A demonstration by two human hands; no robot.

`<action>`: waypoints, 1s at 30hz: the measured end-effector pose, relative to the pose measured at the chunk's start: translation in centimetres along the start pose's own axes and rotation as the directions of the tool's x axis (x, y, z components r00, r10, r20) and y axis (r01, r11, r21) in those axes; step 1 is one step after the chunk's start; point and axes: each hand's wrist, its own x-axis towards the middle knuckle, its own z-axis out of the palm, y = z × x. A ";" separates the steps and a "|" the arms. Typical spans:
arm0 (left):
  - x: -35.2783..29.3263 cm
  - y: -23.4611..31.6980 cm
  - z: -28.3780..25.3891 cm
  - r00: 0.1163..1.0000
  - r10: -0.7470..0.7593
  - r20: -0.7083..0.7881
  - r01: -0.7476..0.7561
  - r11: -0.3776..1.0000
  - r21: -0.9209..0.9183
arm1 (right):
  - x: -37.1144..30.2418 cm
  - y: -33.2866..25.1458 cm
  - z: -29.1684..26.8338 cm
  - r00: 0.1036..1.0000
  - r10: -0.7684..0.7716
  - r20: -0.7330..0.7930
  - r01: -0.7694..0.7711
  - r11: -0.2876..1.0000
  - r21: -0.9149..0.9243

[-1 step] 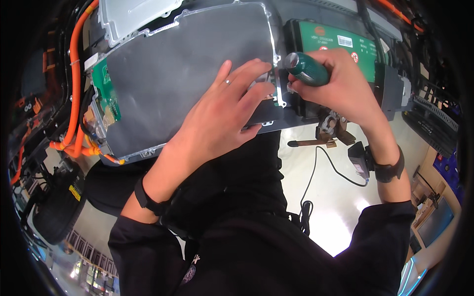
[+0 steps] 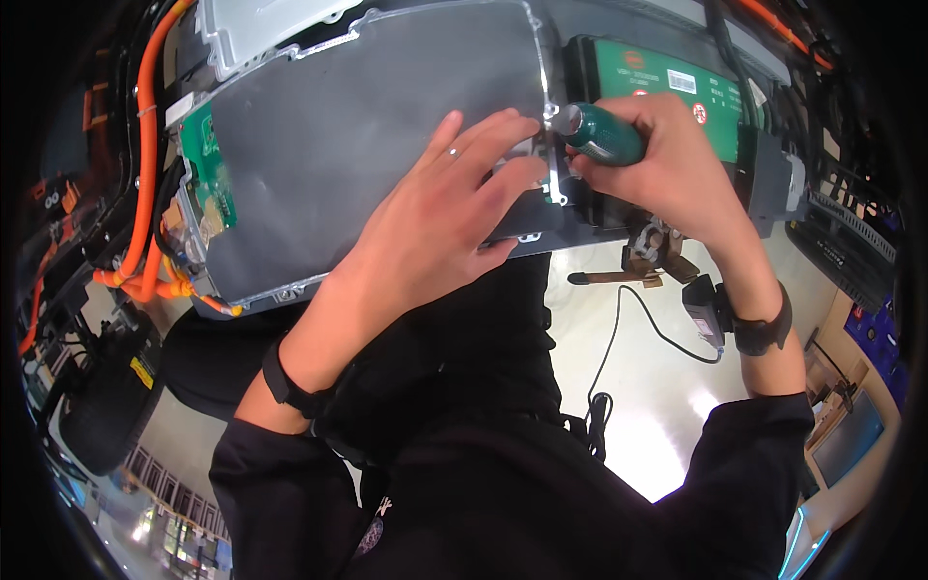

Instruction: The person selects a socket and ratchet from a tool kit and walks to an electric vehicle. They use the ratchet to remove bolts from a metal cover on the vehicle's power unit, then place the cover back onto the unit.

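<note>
My right hand (image 2: 672, 179) is closed around a dark green, rounded handheld tool (image 2: 611, 135) with a grey end. Its working tip is hidden. My left hand (image 2: 430, 208) lies palm down, fingers spread, over a dark grey sheet (image 2: 319, 145) set inside a metal housing (image 2: 536, 43). The left index and middle fingertips reach a gap at the sheet's right edge, beside the right hand, where small parts show unclearly. A green circuit board (image 2: 215, 174) peeks out at the sheet's left edge.
A green labelled cover (image 2: 720, 121) is right of the housing. Orange cables (image 2: 147, 164) run down the left side. A pale metal cover (image 2: 271, 29) lies at the far left. Below, a black cord (image 2: 619, 338) trails over the floor. A tyre (image 2: 106, 406) stands lower left.
The housing and its surroundings have shifted very slightly in view. Both hands keep nearly the same pose, with the tool still in the right hand.
</note>
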 end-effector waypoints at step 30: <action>-1.0 -0.6 -0.6 0.997 0.024 -0.079 -0.022 0.999 0.036 | 0.7 0.1 1.7 0.998 -0.059 0.005 0.058 0.954 -0.293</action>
